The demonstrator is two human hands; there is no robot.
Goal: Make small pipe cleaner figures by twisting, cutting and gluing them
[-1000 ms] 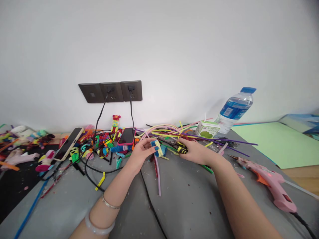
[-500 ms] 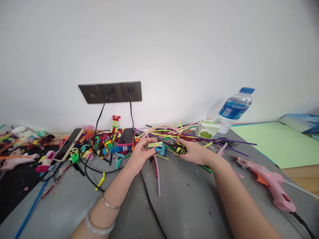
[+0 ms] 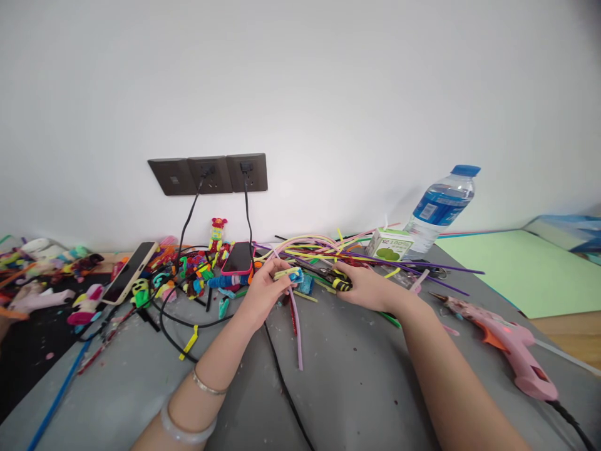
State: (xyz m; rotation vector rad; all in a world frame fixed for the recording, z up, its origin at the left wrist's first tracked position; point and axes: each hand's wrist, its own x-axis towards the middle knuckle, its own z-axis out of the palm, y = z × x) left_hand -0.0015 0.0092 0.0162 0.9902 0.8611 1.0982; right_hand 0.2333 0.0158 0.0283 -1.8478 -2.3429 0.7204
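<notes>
Between the thumb and fingers of my left hand [image 3: 267, 289] is a small yellow and blue fuzzy piece [image 3: 292, 274]. My right hand [image 3: 359, 285] is closed on the yellow and black handles of the pliers [image 3: 341, 282], whose jaws point left toward the piece. A blue fuzzy item [image 3: 307, 285] lies just right of the yellow and blue piece. Behind both hands spreads a heap of pipe cleaners [image 3: 310, 245], and a lilac one [image 3: 299, 338] runs toward me over the grey table [image 3: 347, 388].
A pink glue gun [image 3: 516, 354] lies at the right, near a green sheet [image 3: 511, 269]. Behind stand a tilted water bottle [image 3: 441, 210] and a juice box [image 3: 389, 244]. Phones, black cables and several fuzzy figures cover the left side.
The yellow and blue piece has turned and shifted slightly left in my left hand, showing more blue at its end. At the far left edge, another person's hand has come into view. My right hand stays put.
</notes>
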